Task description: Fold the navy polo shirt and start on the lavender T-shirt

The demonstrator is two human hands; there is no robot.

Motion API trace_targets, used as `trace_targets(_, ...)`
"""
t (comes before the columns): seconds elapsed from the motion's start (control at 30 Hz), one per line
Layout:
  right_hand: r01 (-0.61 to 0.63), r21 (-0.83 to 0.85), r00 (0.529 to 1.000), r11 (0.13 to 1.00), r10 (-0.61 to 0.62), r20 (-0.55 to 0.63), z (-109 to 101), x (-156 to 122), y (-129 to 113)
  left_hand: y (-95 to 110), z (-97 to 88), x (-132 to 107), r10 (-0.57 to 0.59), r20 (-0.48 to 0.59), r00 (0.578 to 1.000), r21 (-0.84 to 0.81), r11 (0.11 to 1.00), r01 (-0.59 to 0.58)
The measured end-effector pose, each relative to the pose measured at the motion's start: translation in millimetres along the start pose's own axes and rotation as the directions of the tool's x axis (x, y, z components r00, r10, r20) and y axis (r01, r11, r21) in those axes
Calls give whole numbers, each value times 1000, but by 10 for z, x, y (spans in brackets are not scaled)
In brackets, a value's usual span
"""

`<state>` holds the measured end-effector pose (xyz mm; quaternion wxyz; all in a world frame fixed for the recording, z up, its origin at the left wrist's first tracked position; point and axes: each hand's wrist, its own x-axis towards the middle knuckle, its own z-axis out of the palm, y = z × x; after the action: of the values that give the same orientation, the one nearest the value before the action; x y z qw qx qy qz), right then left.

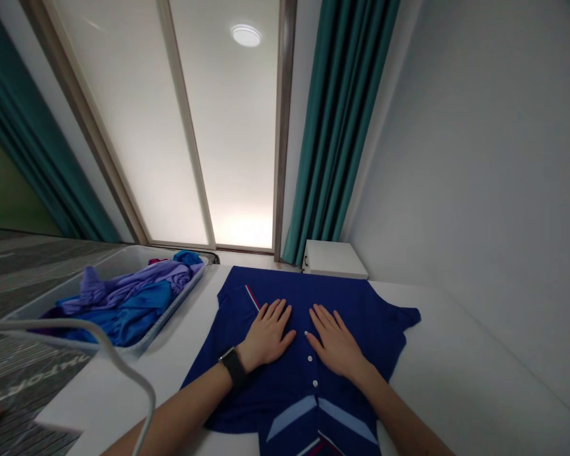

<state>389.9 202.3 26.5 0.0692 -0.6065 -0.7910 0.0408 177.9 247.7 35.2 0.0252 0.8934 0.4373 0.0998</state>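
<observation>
A navy blue polo shirt (342, 291) lies spread out in front of me, its collar end with light blue and red-white stripes toward me. White buttons run down its middle. My left hand (268, 332) rests flat on the cloth left of the buttons, fingers stretched out, a black watch on the wrist. To the right of the buttons, my right hand (333, 339) also lies flat on the shirt with its fingers extended. Neither hand grips anything.
A white table (180, 342) bears the shirt. At the left stands a pale plastic basket (142, 348) of purple and blue clothes (137, 297). A white cable (118, 361) crosses the lower left. Beyond the table are a white cabinet (335, 258) and teal curtain (344, 126); a wall (479, 158) borders the right.
</observation>
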Motion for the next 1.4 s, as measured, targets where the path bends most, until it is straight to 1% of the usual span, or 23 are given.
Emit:
trace_targets(0.13,-4,8,1000,1000,4,-12,-9,-4,-15,1,35,-53,13,-46,999,10,1000,-12)
trace_targets(0.23,-10,20,1000,1000,11,-24,5,-29,-21,-20,35,-67,43,-66,997,10,999,-42)
trace_targets(0.4,-18,48,1000,999,19,-15,16,-51,-30,-31,23,-76,58,-72,996,14,998,-57)
trace_targets(0.5,-13,71,1000,997,13,-12,-6,-45,-22,-22,16,-79,51,-78,996,13,999,-51)
trace_targets(0.63,-10,130,1000,991,11,-4,-66,-56,-22,-26,17,-92,95,-109,990,11,995,-94)
trace_targets(0.7,39,171,999,985,-40,1,-96,-83,-39,-37,18,-110,105,-119,987,11,994,-104)
trace_targets(0.8,135,232,986,963,-154,66,-123,-138,-81,-58,16,-150,102,-103,989,10,995,-102)
trace_targets(0.87,143,261,977,955,-178,116,-134,-167,-108,-67,14,-175,111,-82,990,6,994,-111)
trace_targets(0.97,118,309,974,944,-170,147,-166,-175,-100,-67,9,-192,110,-73,991,0,994,-110)
trace_targets(1.07,73,371,981,926,-134,142,-217,-156,34,-71,-8,-190,111,-65,992,-6,994,-112)
trace_targets(1.17,-2,398,998,917,-23,58,-237,-149,297,-90,-46,-184,122,-38,992,-18,992,-122)
trace_targets(1.27,-46,409,998,911,60,-21,-194,-164,548,-90,-104,-169,122,-11,992,-33,992,-123)
trace_targets(1.33,-47,419,996,907,77,-55,-153,-173,632,-50,-152,-134,129,0,992,-43,991,-128)
trace_targets(1.4,-32,431,993,902,80,-93,-127,-172,651,37,-203,-65,163,10,987,-58,985,-162)
